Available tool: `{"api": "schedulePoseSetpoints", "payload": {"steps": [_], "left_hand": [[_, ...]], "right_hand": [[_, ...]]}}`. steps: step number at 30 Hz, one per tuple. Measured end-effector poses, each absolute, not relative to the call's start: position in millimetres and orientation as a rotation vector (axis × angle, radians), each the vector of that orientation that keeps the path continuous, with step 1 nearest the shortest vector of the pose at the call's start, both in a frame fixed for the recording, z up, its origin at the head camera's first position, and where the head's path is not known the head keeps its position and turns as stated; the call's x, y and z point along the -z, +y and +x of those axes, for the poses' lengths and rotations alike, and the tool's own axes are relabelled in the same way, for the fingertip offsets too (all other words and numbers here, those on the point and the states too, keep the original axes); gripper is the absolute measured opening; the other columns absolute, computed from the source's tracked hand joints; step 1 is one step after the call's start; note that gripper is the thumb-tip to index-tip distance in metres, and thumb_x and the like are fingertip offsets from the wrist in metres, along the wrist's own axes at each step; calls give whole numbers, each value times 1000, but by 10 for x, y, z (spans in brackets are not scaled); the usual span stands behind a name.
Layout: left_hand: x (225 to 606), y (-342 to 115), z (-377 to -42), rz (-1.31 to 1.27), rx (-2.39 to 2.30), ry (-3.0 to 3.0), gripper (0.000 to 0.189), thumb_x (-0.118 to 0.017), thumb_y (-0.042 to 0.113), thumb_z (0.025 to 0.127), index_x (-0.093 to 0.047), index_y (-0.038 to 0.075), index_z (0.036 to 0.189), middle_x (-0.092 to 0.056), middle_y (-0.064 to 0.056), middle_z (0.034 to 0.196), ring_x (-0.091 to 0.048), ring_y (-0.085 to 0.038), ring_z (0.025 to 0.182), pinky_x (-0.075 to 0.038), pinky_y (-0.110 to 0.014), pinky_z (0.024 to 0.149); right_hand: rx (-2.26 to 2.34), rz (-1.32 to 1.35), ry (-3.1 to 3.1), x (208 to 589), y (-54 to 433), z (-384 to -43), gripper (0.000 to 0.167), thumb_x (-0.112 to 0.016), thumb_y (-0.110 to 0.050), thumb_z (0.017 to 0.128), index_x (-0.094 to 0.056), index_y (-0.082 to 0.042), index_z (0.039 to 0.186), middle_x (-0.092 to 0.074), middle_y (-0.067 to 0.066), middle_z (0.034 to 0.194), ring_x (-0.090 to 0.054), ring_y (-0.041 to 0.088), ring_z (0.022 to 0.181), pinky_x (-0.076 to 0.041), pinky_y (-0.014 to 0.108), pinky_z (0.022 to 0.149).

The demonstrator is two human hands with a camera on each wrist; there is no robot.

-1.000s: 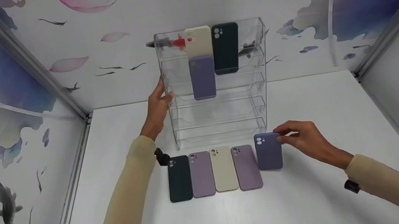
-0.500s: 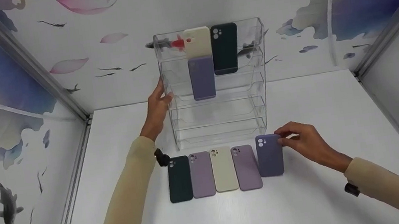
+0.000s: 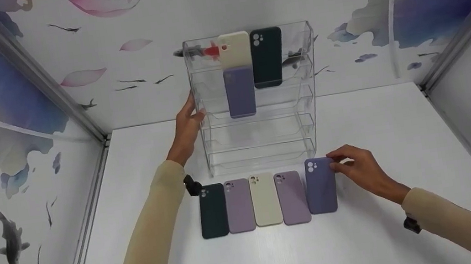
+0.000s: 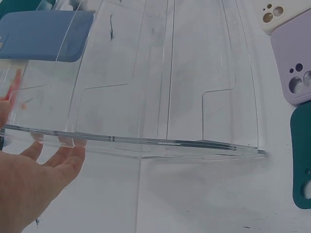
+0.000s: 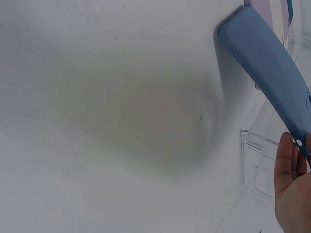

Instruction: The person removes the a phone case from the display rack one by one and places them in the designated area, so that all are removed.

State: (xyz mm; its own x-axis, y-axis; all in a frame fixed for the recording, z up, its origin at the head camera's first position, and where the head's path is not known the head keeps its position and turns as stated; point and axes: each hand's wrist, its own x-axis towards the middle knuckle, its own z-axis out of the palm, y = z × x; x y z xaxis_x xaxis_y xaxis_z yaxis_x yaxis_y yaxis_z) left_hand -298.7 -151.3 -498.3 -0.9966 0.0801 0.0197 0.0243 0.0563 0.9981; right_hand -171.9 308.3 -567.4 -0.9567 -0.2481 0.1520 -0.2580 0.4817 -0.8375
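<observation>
My right hand (image 3: 363, 171) pinches a blue-purple phone case (image 3: 320, 187) by its upper right corner. In the right wrist view this case (image 5: 265, 60) slants, its held end raised and its far end close to the table. Left of it lie two lilac cases (image 3: 239, 205), a cream case (image 3: 265, 199) and a dark green case (image 3: 213, 211), side by side. My left hand (image 3: 187, 129) grips the left side wall of a clear tiered rack (image 3: 261, 152), thumb in front; in the left wrist view its fingers (image 4: 68, 162) show behind the wall.
On the rack's upper tiers stand a cream case (image 3: 234, 51), a dark green case (image 3: 267, 56) and a blue-purple case (image 3: 240, 94) overlapping the cream one. The white table (image 3: 254, 263) is enclosed by printed walls (image 3: 143, 99) with metal corner strips.
The blue-purple case in my right hand has come down and slightly right, tipping flatter beside the row. My left hand has stayed on the rack.
</observation>
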Motion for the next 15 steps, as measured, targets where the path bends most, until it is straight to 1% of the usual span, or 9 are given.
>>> {"api": "schedulePoseSetpoints", "payload": {"steps": [4, 9, 15], "left_hand": [[4983, -1519, -2992, 110, -2125, 2257, 71, -53, 26, 116, -19, 35, 177, -25, -5, 183, -41, -31, 160, -31, -57, 130], [4993, -1530, -3011, 119, -2128, 2250, 72, -53, 25, 116, -18, 34, 178, -25, -6, 183, -40, -33, 160, -30, -61, 130], [5012, -1533, -3015, 117, -2130, 2245, 73, -53, 24, 116, -17, 29, 178, -22, -8, 183, -38, -34, 162, -31, -60, 130]], "right_hand": [[-1503, 437, -2713, 5732, 3083, -1746, 29, -78, 2, 101, -78, -1, 130, -77, 11, 119, -72, 28, 110, -58, 16, 87], [-1455, 418, -2749, 5825, 3057, -1776, 28, -77, 5, 101, -77, 5, 129, -77, 14, 118, -74, 29, 107, -58, 15, 86], [-1439, 350, -2816, 5923, 3020, -1788, 27, -74, 5, 102, -76, 4, 129, -77, 15, 121, -72, 29, 108, -56, 14, 88]]}}
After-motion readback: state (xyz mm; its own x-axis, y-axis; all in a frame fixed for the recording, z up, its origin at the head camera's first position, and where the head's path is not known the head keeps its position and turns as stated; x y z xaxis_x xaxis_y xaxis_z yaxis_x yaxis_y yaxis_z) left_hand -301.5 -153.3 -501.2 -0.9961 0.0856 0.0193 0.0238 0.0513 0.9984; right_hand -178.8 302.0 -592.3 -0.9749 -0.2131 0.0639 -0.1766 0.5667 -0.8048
